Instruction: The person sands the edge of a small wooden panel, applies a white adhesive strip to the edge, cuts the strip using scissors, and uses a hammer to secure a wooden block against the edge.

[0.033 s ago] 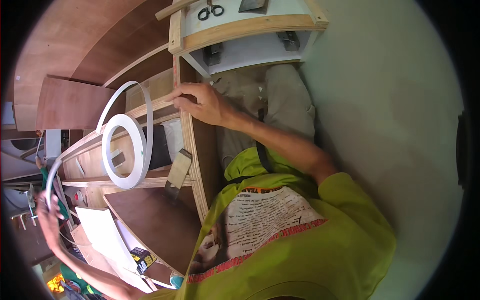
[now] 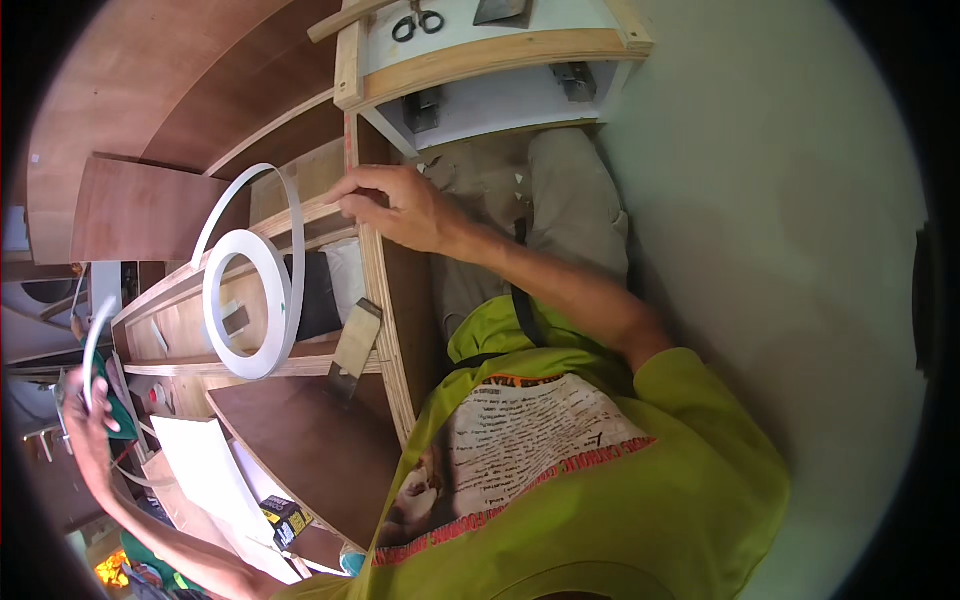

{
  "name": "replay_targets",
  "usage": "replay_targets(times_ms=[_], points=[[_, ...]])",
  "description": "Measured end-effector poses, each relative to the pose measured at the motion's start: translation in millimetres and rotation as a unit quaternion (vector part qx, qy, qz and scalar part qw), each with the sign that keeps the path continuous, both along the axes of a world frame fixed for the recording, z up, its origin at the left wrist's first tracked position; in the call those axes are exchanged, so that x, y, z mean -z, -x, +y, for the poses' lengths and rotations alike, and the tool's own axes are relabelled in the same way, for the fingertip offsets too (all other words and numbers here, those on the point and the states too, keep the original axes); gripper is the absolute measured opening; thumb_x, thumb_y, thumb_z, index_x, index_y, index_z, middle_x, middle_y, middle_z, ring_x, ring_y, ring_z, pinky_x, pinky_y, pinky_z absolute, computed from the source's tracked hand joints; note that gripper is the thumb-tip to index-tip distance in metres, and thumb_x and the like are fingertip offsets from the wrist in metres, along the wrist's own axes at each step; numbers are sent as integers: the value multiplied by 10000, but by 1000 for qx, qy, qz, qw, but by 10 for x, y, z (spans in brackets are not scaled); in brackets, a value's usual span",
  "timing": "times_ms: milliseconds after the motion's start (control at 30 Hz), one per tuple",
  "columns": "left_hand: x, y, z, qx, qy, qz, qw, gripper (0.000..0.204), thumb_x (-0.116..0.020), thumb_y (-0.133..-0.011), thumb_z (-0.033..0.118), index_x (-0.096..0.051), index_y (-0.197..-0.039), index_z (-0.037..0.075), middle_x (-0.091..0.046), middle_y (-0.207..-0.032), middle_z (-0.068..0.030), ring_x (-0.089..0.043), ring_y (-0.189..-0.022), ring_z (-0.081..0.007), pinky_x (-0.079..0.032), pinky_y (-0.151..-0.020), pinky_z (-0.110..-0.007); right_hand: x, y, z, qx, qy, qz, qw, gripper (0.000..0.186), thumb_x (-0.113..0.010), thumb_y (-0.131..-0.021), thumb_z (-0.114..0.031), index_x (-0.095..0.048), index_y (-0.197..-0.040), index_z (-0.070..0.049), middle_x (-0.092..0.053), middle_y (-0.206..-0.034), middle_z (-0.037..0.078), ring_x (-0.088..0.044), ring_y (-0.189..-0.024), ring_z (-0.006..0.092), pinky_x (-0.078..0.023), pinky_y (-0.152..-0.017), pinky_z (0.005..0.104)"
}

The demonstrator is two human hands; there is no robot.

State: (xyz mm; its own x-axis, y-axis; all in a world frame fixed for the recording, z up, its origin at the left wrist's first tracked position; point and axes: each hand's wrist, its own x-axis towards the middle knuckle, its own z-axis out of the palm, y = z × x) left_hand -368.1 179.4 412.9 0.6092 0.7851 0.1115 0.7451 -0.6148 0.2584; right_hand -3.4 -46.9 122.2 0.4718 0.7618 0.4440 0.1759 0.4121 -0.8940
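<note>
My left hand (image 2: pixel 90 415), slightly blurred at the far left, is closed round a narrow white edging strip (image 2: pixel 92 345). Part of the strip curves up above my fingers, and a thin pale length bends below the hand. My right hand (image 2: pixel 395 205) has its thumb and forefinger pinched at the long wooden board edge (image 2: pixel 240 245), close to the frame's corner; whether a strip lies under the fingertips is hidden. Between the hands, a roll of white edging strip (image 2: pixel 216 310) rests on the wooden frame (image 2: pixel 388 330), one loop of it arching above.
Near the roll, a flat block with a dark blade-like end (image 2: pixel 357 340) leans on the frame. Scissors (image 2: pixel 418 26) and a dark metal plate (image 2: pixel 503 11) lie on the white shelf at the top. White sheets (image 2: pixel 195 460), a small black-and-yellow box (image 2: pixel 287 520) and brown panels (image 2: pixel 310 430) sit below.
The white strip by my left hand has swung up away from the board's far end, and that hand has shifted slightly. My right fingertips have slid a little left along the edge.
</note>
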Motion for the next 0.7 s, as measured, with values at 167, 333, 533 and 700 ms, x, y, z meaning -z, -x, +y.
replay_targets(times_ms=[167, 333, 533, 700], points=[[31, -1611, -880, 133, -95, 99, 982, 180, -610, -874, 149, -556, -998, 31, -499, -642, -26, -428, -499, -77, -339, -424, -224, -362, 30, -175, -44, -68, 9, 997, 252, -598, -887, -173, -609, -1078, -10, -649, -828, 72, -594, -730, 108, -481, -670, 252], [452, -2780, -1464, 416, -284, 140, 853, 367, -673, -782, 180, -576, -1096, 18, -619, -829, -209, -593, -802, -388, -442, -685, -454, -596, -118, -420, -146, -184, 243, 941, 334, -535, -939, -209, -520, -1189, 12, -627, -857, 81, -598, -760, 125, -491, -728, 257], [942, -3486, -1762, 514, -231, 98, 820, 398, -672, -784, 201, -519, -1103, 19, -626, -768, -182, -600, -773, -397, -466, -657, -464, -416, -465, -582, 57, -214, 353, 909, 200, -566, -920, -212, -532, -1014, -38, -610, -838, 72, -586, -727, 131, -490, -684, 260], [1617, -3891, -1966, 574, -112, 66, 808, 348, -601, -869, 230, -497, -1128, 24, -632, -786, -198, -630, -750, -366, -493, -636, -428, 32, -839, -790, 191, -238, 384, 872, 192, -616, -889, -186, -514, -1010, -77, -594, -874, 47, -579, -753, 130, -479, -688, 280]])
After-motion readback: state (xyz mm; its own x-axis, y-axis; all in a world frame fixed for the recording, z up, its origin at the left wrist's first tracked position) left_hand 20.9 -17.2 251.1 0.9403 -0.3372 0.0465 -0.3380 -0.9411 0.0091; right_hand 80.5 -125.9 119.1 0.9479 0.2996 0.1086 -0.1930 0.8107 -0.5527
